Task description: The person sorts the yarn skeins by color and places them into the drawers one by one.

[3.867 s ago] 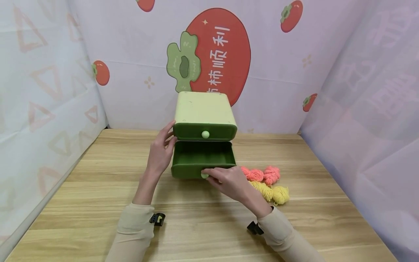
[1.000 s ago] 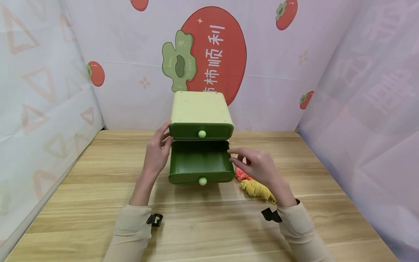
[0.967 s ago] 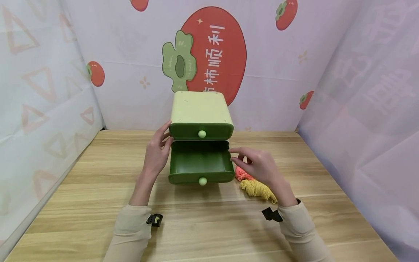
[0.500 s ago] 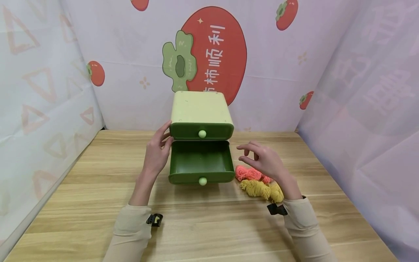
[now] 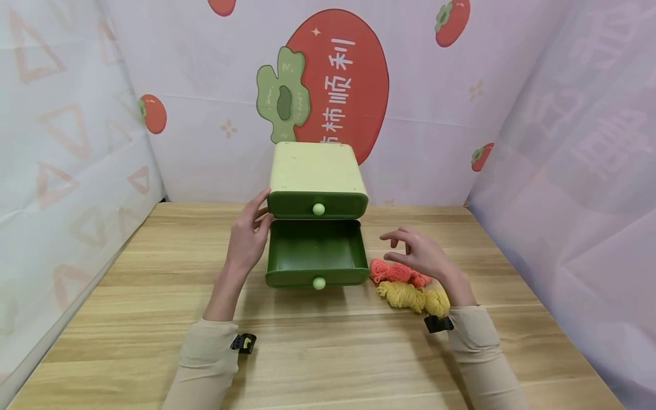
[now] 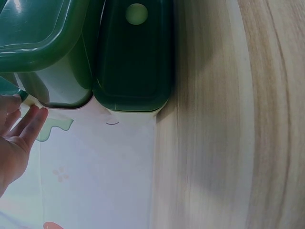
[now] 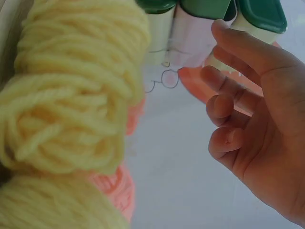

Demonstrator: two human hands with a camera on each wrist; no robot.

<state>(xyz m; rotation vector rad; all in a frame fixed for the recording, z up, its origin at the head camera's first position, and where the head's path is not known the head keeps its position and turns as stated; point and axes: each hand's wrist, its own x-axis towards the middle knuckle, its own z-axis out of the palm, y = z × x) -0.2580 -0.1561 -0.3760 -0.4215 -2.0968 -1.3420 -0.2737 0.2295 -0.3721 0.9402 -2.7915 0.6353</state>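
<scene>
A small cream cabinet (image 5: 318,168) with green drawers stands on the table. Its top drawer (image 5: 292,205) is closed; the middle drawer (image 5: 297,278) is pulled out, bare inside. Below that, the left wrist view shows a closed bottom drawer (image 6: 136,67). My left hand (image 5: 247,239) rests its fingertips and thumb on the cabinet's left front edge, beside the top drawer. My right hand (image 5: 422,255) hovers right of the pulled-out drawer with loosely bent, spread fingers, holding nothing. Beneath it lie coral yarn skeins (image 5: 398,272) and yellow yarn skeins (image 5: 405,296).
The wooden table (image 5: 307,353) extends in front of and beside the cabinet. A printed cloth backdrop (image 5: 205,159) rises behind it, with cloth walls at left and right. The yarn lies close to the drawer's right front corner.
The right hand has let go of the middle drawer's knob, passed the drawer's right edge and moved right over the yarn. That drawer sits further out. The left hand stays at the cabinet's edge.
</scene>
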